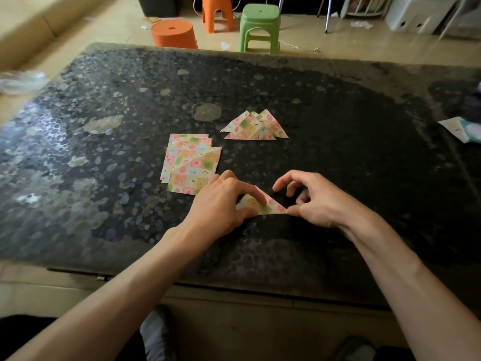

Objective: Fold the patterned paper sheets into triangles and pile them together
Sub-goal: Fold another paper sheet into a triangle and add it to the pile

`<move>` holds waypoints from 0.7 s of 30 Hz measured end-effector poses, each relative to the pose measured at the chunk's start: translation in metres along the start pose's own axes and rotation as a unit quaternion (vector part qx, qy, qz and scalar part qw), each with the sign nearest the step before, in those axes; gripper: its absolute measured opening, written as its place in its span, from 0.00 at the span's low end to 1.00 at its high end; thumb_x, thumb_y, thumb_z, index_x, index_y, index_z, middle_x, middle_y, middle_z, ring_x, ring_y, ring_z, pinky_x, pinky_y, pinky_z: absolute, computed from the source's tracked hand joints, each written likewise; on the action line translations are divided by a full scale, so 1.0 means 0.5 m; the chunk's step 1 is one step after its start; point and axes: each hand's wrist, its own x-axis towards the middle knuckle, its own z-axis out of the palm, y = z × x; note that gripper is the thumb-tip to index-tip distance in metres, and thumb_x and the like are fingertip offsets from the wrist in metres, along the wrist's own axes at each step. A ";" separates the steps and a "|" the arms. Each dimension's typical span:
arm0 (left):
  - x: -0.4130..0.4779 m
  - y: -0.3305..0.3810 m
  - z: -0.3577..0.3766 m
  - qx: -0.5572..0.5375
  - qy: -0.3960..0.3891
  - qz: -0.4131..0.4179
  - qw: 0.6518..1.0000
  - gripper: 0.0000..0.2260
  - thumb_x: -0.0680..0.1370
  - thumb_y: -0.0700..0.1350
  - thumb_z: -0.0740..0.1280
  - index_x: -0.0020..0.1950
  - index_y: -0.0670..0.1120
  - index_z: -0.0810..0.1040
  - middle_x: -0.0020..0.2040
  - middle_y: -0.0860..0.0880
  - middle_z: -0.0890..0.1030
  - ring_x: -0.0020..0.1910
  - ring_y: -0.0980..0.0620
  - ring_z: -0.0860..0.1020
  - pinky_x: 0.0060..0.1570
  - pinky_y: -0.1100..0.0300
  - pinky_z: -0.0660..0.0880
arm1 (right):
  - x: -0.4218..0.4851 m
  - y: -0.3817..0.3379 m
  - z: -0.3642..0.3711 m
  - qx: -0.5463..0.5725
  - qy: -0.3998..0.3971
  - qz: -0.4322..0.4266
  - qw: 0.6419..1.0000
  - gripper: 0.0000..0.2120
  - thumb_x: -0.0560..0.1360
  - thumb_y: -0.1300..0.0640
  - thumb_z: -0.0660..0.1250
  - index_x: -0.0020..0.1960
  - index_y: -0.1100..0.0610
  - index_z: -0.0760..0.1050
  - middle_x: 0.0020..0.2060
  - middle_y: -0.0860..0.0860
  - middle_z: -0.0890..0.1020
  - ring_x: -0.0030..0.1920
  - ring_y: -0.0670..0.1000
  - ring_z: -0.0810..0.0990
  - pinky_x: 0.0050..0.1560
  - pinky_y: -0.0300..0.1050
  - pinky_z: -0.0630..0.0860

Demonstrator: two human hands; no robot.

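L grip [221, 204] is pressed flat on triangle [272, 205]; its R corner is pinched by R grip [315, 201], fingers curled. Sheets [191, 162] & pile [255, 126] are laid beyond on table [338, 126].

Counting off the table [338, 126]. At its near edge I'm seeing one triangle in progress [270, 207] with two hands on it: left hand [221, 204] and right hand [312, 201]. Mid-table, the folded pile [256, 126] is showing at least three triangles. Left of centre, the flat sheets [191, 162] are overlapping: at least three, exact count unclear. Beyond the far edge I'm counting three stools: round orange stool [174, 33], tall orange stool [217, 14], green stool [260, 24].
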 end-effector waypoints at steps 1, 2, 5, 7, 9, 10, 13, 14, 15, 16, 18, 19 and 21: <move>0.001 -0.002 -0.001 -0.003 0.001 -0.003 1.000 0.10 0.76 0.58 0.74 0.56 0.69 0.81 0.56 0.56 0.72 0.57 0.53 0.72 0.48 0.59 0.69 | 0.000 0.002 0.001 0.001 0.001 -0.003 1.000 0.23 0.75 0.66 0.74 0.57 0.40 0.76 0.55 0.46 0.76 0.43 0.46 0.80 0.46 0.44 0.81; 0.002 -0.005 -0.001 -0.004 0.002 -0.004 1.000 0.10 0.75 0.58 0.74 0.56 0.68 0.81 0.55 0.56 0.72 0.57 0.53 0.72 0.48 0.60 0.69 | 0.000 0.004 0.001 0.001 0.002 -0.005 1.000 0.23 0.75 0.66 0.74 0.57 0.40 0.76 0.55 0.46 0.76 0.43 0.46 0.80 0.47 0.44 0.81; 0.002 -0.008 0.002 0.000 0.012 -0.007 1.000 0.10 0.75 0.59 0.75 0.55 0.67 0.81 0.53 0.57 0.71 0.56 0.54 0.72 0.46 0.60 0.68 | -0.002 0.015 0.000 0.012 0.017 -0.011 1.000 0.22 0.76 0.66 0.73 0.57 0.41 0.77 0.54 0.46 0.77 0.43 0.46 0.81 0.47 0.43 0.81; 0.001 -0.011 0.004 0.001 0.021 -0.012 1.000 0.10 0.74 0.60 0.75 0.53 0.66 0.81 0.51 0.58 0.71 0.55 0.55 0.72 0.45 0.60 0.67 | -0.005 0.024 -0.005 0.024 0.029 -0.017 0.999 0.20 0.76 0.66 0.73 0.57 0.41 0.78 0.54 0.46 0.78 0.43 0.46 0.81 0.47 0.42 0.80; 0.002 -0.015 0.005 0.001 0.029 -0.021 0.999 0.10 0.72 0.63 0.75 0.50 0.64 0.80 0.49 0.60 0.70 0.55 0.55 0.72 0.45 0.60 0.67 | -0.008 0.031 -0.008 0.035 0.027 -0.027 0.999 0.18 0.77 0.63 0.74 0.57 0.41 0.79 0.54 0.45 0.78 0.45 0.46 0.82 0.49 0.42 0.80; 0.001 -0.017 0.004 0.000 0.033 -0.029 0.999 0.10 0.72 0.64 0.75 0.48 0.63 0.80 0.48 0.60 0.70 0.55 0.56 0.72 0.46 0.60 0.67 | -0.008 0.033 -0.008 0.038 0.023 -0.030 0.999 0.16 0.77 0.61 0.74 0.57 0.40 0.80 0.54 0.45 0.78 0.47 0.46 0.82 0.49 0.42 0.80; -0.001 -0.020 0.005 0.006 0.045 -0.046 0.998 0.11 0.71 0.65 0.75 0.45 0.61 0.80 0.50 0.58 0.72 0.55 0.55 0.72 0.45 0.60 0.66 | -0.007 0.033 -0.007 0.015 0.015 -0.031 0.999 0.14 0.77 0.54 0.75 0.58 0.39 0.80 0.54 0.42 0.78 0.48 0.46 0.81 0.48 0.39 0.78; -0.003 -0.019 0.006 0.012 0.048 -0.048 0.998 0.12 0.71 0.65 0.75 0.46 0.60 0.81 0.50 0.58 0.72 0.55 0.55 0.73 0.44 0.60 0.66 | -0.006 0.033 -0.006 -0.002 0.015 -0.033 0.999 0.13 0.76 0.52 0.76 0.58 0.39 0.80 0.54 0.42 0.78 0.47 0.45 0.81 0.47 0.39 0.77; -0.004 -0.017 0.006 0.019 0.052 -0.049 0.997 0.12 0.71 0.65 0.74 0.46 0.59 0.82 0.50 0.57 0.72 0.55 0.55 0.73 0.44 0.60 0.65 | -0.005 0.032 -0.005 -0.017 0.017 -0.034 0.999 0.13 0.76 0.49 0.76 0.58 0.39 0.80 0.54 0.41 0.77 0.47 0.45 0.81 0.47 0.39 0.77; -0.005 -0.016 0.007 0.025 0.054 -0.048 0.997 0.12 0.71 0.65 0.74 0.46 0.59 0.82 0.50 0.57 0.73 0.55 0.54 0.73 0.45 0.60 0.65 | -0.006 0.031 -0.004 -0.031 0.019 -0.035 0.999 0.13 0.75 0.47 0.76 0.59 0.39 0.80 0.54 0.41 0.77 0.46 0.45 0.80 0.46 0.39 0.77; -0.005 -0.015 0.007 0.030 0.056 -0.046 0.997 0.13 0.71 0.65 0.74 0.45 0.59 0.82 0.50 0.57 0.73 0.56 0.54 0.73 0.45 0.60 0.65 | -0.005 0.031 0.000 -0.048 0.026 -0.037 0.998 0.14 0.75 0.44 0.76 0.59 0.40 0.81 0.53 0.41 0.76 0.45 0.45 0.80 0.44 0.38 0.76; -0.004 -0.015 0.007 0.030 0.057 -0.046 0.997 0.12 0.71 0.65 0.75 0.45 0.59 0.82 0.50 0.57 0.73 0.56 0.54 0.73 0.45 0.60 0.65 | -0.005 0.030 0.004 -0.051 0.034 -0.035 0.998 0.13 0.75 0.43 0.75 0.59 0.40 0.81 0.52 0.40 0.76 0.45 0.45 0.80 0.43 0.38 0.75; -0.003 -0.015 0.006 0.028 0.053 -0.048 0.997 0.12 0.71 0.65 0.75 0.44 0.59 0.81 0.50 0.57 0.72 0.55 0.54 0.73 0.46 0.60 0.66 | -0.003 0.029 0.016 -0.052 0.055 -0.033 0.997 0.12 0.74 0.41 0.75 0.56 0.39 0.80 0.51 0.40 0.76 0.44 0.45 0.79 0.41 0.38 0.73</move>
